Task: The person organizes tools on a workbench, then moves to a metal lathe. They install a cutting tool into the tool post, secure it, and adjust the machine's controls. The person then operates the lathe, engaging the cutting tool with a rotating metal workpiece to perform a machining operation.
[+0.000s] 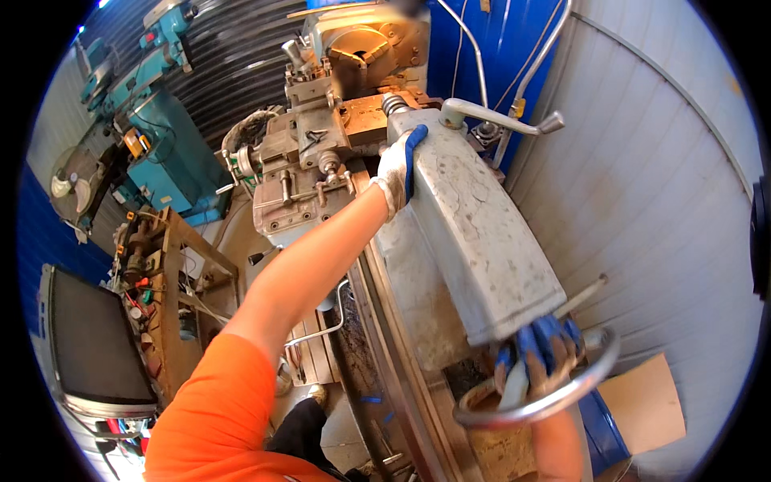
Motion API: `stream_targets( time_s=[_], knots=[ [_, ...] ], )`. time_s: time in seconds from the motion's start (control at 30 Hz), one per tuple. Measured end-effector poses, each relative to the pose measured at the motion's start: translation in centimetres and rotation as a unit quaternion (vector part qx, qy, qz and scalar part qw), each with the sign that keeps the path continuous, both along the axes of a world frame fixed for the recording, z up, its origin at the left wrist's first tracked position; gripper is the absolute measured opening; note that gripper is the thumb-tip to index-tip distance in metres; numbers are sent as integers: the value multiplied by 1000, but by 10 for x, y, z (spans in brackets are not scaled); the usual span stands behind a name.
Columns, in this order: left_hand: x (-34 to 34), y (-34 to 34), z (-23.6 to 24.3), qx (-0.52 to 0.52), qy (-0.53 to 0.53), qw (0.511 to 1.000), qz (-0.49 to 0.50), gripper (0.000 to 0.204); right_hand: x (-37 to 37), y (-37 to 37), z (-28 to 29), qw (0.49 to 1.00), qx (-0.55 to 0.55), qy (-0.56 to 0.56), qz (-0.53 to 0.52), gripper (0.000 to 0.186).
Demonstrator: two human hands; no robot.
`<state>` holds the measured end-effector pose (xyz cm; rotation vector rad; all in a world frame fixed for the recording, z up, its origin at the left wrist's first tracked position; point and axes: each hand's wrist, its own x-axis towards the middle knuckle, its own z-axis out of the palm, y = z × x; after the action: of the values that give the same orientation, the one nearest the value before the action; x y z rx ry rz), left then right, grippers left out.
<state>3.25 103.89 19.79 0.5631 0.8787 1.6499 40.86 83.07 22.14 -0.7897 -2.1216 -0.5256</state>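
A grey lathe tailstock [474, 217] with chipped paint runs diagonally through the middle of the view. My left hand [397, 171], in a white and blue work glove, lies with stretched fingers against the near side of the tailstock, close to its front end. At the back end is a handwheel [598, 373] with a shiny metal rim. My right hand [542, 353], gloved in blue, has its fingers wrapped round the inner part of this handwheel, just behind the tailstock body. The rim partly hides that hand and wrist.
A clamping lever [502, 118] sticks out above the tailstock. Beyond stand the lathe carriage [305, 153] and the chuck [360, 55]. Bed rails [401, 361] run below. A teal machine [173, 153], wooden bench [181, 241] and dark monitor [96, 333] are leftward; a pale wall [634, 177] borders the right.
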Motion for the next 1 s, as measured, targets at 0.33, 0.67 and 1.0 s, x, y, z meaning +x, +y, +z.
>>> stream_targets(
  time_s=[0.33,0.67,1.0],
  knots=[
    [-2,1,34,-22,1,1000,-15,47,-23,46,-25,999,29,-4,-32,43],
    [-74,78,22,-30,11,999,36,65,-79,83,-17,998,55,-10,-26,42],
    [-122,109,16,-153,94,971,157,77,-140,120,-16,998,65,-18,-4,44]
  ],
)
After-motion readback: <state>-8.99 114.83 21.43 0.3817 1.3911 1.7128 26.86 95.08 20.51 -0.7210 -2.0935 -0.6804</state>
